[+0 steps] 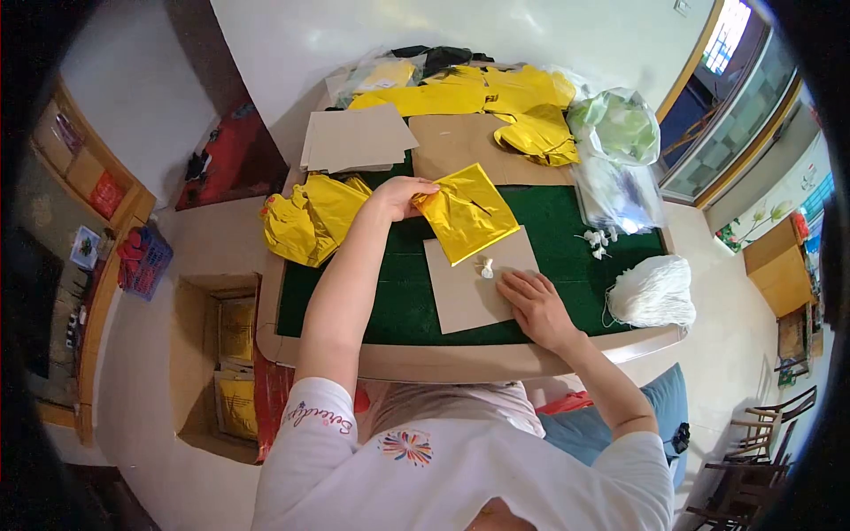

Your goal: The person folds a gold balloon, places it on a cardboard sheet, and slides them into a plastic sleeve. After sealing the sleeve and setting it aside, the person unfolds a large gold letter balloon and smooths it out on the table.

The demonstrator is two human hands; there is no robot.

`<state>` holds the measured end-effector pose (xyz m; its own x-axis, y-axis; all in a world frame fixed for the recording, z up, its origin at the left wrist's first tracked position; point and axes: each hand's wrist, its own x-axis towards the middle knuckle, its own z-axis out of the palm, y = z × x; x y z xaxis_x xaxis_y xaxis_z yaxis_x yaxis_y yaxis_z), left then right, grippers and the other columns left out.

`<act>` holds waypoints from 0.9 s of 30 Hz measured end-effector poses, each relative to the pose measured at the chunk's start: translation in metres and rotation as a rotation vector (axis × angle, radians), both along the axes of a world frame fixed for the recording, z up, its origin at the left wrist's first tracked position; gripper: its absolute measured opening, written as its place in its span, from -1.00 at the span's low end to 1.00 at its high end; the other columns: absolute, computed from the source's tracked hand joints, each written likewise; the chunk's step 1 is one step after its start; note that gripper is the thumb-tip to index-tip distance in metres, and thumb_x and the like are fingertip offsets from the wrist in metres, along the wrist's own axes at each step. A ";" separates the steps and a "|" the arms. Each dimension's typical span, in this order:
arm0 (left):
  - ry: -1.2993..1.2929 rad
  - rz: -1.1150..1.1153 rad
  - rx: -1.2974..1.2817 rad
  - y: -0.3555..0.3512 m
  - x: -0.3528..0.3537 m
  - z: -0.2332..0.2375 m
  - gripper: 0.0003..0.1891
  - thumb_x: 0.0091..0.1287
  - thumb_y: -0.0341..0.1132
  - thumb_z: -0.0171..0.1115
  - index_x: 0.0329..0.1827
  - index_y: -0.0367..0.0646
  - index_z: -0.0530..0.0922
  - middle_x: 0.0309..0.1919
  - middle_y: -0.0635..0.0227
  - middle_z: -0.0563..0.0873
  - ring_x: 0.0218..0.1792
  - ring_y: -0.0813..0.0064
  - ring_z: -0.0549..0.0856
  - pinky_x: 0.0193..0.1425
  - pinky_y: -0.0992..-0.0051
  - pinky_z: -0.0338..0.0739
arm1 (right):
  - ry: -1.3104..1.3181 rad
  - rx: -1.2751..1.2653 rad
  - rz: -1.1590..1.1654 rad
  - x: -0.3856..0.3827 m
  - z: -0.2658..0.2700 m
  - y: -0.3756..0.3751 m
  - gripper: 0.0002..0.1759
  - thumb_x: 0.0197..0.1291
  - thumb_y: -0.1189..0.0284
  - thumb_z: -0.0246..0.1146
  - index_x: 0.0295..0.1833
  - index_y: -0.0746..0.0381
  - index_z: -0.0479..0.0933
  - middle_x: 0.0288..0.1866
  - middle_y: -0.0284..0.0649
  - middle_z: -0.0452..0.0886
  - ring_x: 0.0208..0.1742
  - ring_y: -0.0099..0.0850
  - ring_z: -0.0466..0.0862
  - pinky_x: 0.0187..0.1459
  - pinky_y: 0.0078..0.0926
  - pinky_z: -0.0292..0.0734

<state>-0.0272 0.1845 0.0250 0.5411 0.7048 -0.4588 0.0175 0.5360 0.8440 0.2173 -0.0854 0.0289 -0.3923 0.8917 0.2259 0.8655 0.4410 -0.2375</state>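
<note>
Gold foil sheet [467, 212] sits just above the middle of the frame, lying tilted over the top edge of a cardboard sheet [474, 296] on the green table [398, 283]. The left hand [400, 196] has its fingers pinched shut on the foil's left corner. The right hand [534, 307] lies flat and open on the cardboard's right edge, pressing down and gripping nothing. A small white piece [486, 267] rests on the cardboard just below the foil.

My guess is the foil is super light and thin. It's already creased, so it probably wrinkles or tears if you grab it in the middle. A corner or edge pinch like this looks like the safe hold, and it may be a bit slippery too.

Around it there's a crumpled yellow foil pile [305, 219] to the left, a cardboard stack [354, 137] higher up, and a white string bundle [653, 290] at right.
</note>
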 end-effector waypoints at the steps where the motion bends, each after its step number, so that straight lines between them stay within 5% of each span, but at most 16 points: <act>1: -0.001 0.000 0.003 0.002 -0.001 -0.001 -0.77 0.29 -0.35 0.27 -0.02 -0.16 0.57 -0.14 0.39 0.71 -0.13 0.50 0.70 -0.09 0.46 0.65 | 0.000 -0.005 -0.001 0.000 0.000 0.000 -0.44 0.11 0.54 0.14 0.30 0.11 0.42 0.33 -0.20 0.41 0.36 -0.20 0.36 0.37 -0.08 0.18; 9: -0.201 -0.071 -0.120 -0.024 0.010 -0.010 -0.77 0.29 -0.37 0.27 -0.02 -0.20 0.57 -0.16 0.35 0.71 -0.13 0.45 0.71 -0.01 0.41 0.64 | 0.012 0.013 0.009 0.000 0.002 0.000 -0.46 0.09 0.53 0.16 0.27 0.12 0.44 0.31 -0.18 0.42 0.36 -0.20 0.37 0.37 -0.07 0.18; 15: 0.097 -0.179 0.052 -0.066 0.024 -0.008 -0.81 0.24 -0.34 0.33 -0.13 -0.19 0.60 -0.28 0.43 0.69 -0.30 0.54 0.68 -0.19 0.50 0.60 | 0.063 0.024 0.004 0.005 -0.007 -0.003 -0.61 0.01 0.58 0.18 0.03 0.21 0.55 0.12 -0.11 0.54 0.26 -0.11 0.44 0.38 -0.07 0.19; 22: 0.264 -0.194 0.205 -0.073 0.028 -0.012 -0.77 0.16 -0.33 0.39 -0.15 -0.22 0.66 -0.24 0.35 0.71 -0.27 0.50 0.68 -0.21 0.47 0.56 | 0.188 0.000 -0.092 0.024 0.019 -0.031 -0.69 -0.17 0.75 0.13 -0.25 0.26 0.57 -0.16 -0.13 0.62 0.00 -0.09 0.57 0.21 -0.17 0.38; 27: 0.500 -0.147 0.527 -0.081 0.038 -0.010 -0.78 0.10 -0.39 0.41 -0.19 -0.25 0.69 -0.28 0.23 0.73 -0.28 0.42 0.69 -0.14 0.47 0.56 | 0.248 0.041 -0.202 0.033 0.029 -0.015 -0.69 -0.15 0.77 0.10 -0.25 0.28 0.57 -0.16 -0.13 0.62 -0.03 -0.10 0.58 0.06 -0.27 0.46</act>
